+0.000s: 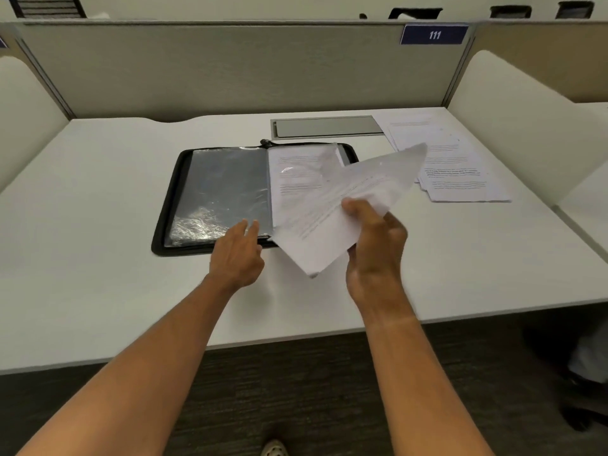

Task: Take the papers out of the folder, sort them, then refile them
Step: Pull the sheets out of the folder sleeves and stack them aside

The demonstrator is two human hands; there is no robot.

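The right hand (375, 238) grips a thin sheaf of printed papers (345, 205), thumb on top near the lower edge and fingers curled beneath, holding them lifted and tilted above the right half of the open folder (230, 192). The left hand (238, 255) lies flat with straight fingers, its tips touching the folder's near edge beside the spine, seemingly steadying it. The folder lies on the table (98, 209) just ahead of both hands, a black zip-edged case with clear plastic sleeves; the left-hand sleeve (223, 189) looks empty and glossy, while the page under the lifted sheaf, ahead of the right hand, holds another printed sheet (296, 172). The papers should be light and limp, drooping if held by one corner, so a pinch along an edge with support under the middle looks safest; they may slide against each other and fan out. The sleeves look slick and crinkly, likely to cling to a sheet, so the opening would want holding apart. Further ahead and to the right of the right hand, a spread stack of loose sheets (457, 166) rests on the table, well apart from the folder. Beyond the folder a metal cable tray (325, 126) is set in the table, and a partition (230, 70) with a number plate (434, 34) closes the back. Nothing stands between the hands and the stack.
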